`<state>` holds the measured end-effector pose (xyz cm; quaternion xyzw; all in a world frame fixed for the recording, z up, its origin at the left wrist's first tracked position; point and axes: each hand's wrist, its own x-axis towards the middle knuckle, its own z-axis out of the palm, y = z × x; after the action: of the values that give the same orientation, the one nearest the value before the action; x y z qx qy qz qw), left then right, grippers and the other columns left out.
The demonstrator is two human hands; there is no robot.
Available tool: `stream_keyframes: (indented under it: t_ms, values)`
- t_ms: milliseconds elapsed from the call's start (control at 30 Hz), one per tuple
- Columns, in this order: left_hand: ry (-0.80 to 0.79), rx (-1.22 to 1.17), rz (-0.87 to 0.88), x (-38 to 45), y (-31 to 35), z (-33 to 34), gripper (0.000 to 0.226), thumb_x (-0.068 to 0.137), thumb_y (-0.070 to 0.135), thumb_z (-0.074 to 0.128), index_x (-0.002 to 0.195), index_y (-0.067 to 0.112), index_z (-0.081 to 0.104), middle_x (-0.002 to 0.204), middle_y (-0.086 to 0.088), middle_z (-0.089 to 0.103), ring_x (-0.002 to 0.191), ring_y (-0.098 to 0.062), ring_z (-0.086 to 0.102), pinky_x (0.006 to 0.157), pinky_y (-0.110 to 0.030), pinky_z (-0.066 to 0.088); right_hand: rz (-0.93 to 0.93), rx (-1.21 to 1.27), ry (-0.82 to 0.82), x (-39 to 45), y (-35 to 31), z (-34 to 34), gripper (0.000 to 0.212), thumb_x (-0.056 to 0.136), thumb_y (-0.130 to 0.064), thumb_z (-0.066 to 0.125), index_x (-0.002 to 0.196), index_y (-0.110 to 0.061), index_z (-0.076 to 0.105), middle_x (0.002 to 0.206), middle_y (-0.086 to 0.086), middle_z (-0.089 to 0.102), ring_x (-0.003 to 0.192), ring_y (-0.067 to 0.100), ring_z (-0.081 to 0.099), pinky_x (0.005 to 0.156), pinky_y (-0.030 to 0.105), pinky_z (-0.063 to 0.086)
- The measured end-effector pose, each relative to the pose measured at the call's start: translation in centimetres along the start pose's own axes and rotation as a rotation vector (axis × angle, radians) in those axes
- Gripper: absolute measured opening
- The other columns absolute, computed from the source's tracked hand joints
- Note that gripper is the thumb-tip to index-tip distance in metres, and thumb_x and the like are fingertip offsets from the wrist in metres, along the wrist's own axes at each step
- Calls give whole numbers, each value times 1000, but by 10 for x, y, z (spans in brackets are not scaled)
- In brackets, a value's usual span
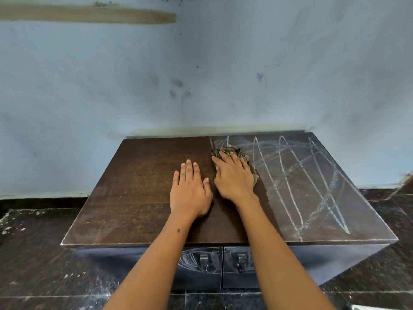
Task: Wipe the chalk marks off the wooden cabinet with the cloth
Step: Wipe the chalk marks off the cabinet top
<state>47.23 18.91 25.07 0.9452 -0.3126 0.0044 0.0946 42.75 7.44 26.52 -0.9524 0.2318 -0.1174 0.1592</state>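
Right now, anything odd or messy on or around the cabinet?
Chalk marks still cover the right half of the cabinet top; more chalk scribbles on the front doors. White specks litter the floor. Right hand presses the cloth.

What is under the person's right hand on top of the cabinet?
A crumpled brownish cloth lies under the right hand, which presses it flat on the cabinet top. Its edges stick out past the fingers. The wood beneath, and any chalk marks there, are covered.
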Motion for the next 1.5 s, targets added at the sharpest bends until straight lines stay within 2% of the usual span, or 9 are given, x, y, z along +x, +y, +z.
stream_keyframes:
  t_ms: [267, 400, 533, 633, 733, 867, 967, 1167, 1500]
  values:
    - [8, -12, -11, 1, 2, 0, 60, 100, 38, 14, 151, 10, 3, 159, -9, -2, 146, -21, -5, 119, -38, -2, 173, -28, 1, 86, -12, 11, 54, 95, -26, 38, 148, -24, 27, 157, 1, 18, 145, 24, 8, 116, 46, 7]
    - [6, -23, -12, 1, 1, 0, 60, 99, 38, 15, 151, 10, 3, 159, -9, -3, 146, -20, -6, 118, -37, -4, -36, -34, -48, 96, -30, 19, 49, 97, -24, 34, 146, -26, 31, 156, -1, 23, 144, 23, 14, 117, 45, 10]
    - [-1, -22, 0, 1, 0, 1, 60, 100, 39, 13, 151, 10, 3, 159, -9, -3, 146, -21, -6, 118, -37, -4, -122, -49, -113, 103, 4, 4, 45, 100, -27, 29, 145, -30, 32, 154, -2, 26, 143, 22, 18, 115, 43, 15]
    - [8, -17, -7, 2, 1, 2, 60, 99, 40, 12, 151, 10, 2, 159, -9, -3, 146, -21, -7, 118, -37, -4, 43, -45, -49, 103, 32, -5, 46, 100, -26, 29, 146, -28, 32, 155, -1, 25, 143, 23, 17, 116, 43, 14]
    - [11, -8, -7, 2, 2, 3, 60, 99, 39, 13, 151, 10, 3, 159, -9, -3, 146, -22, -6, 118, -38, -4, 150, -100, -32, 103, 15, 0, 52, 95, -26, 36, 147, -22, 31, 156, 2, 20, 144, 25, 12, 116, 45, 10]
    - [11, -10, -5, 1, 2, 0, 60, 99, 37, 15, 151, 9, 4, 159, -10, -2, 146, -22, -5, 118, -39, -2, 18, -111, -83, 102, -19, 12, 55, 95, -28, 36, 148, -22, 26, 158, 3, 15, 144, 26, 10, 115, 46, 8]
    - [0, -10, 1, 0, 2, -2, 60, 100, 37, 15, 151, 9, 3, 159, -10, -2, 146, -22, -5, 119, -38, -2, -97, -93, -130, 104, -6, 7, 50, 98, -29, 30, 147, -29, 27, 157, 0, 18, 144, 23, 14, 116, 45, 12]
    - [-13, -6, -10, 1, 1, -2, 60, 100, 39, 13, 151, 10, 2, 159, -9, -4, 146, -21, -6, 118, -37, -4, 40, -92, -57, 105, 54, -11, 48, 97, -32, 28, 145, -33, 31, 156, -3, 22, 144, 21, 15, 115, 45, 11]
    - [-46, 2, -10, -3, 5, -10, 60, 101, 40, 13, 151, 9, 3, 159, -11, -4, 146, -22, -7, 119, -37, -3, 66, -81, 5, 15, 38, -8, 47, 99, -34, 27, 146, -32, 28, 157, -1, 19, 145, 22, 9, 117, 44, 9]
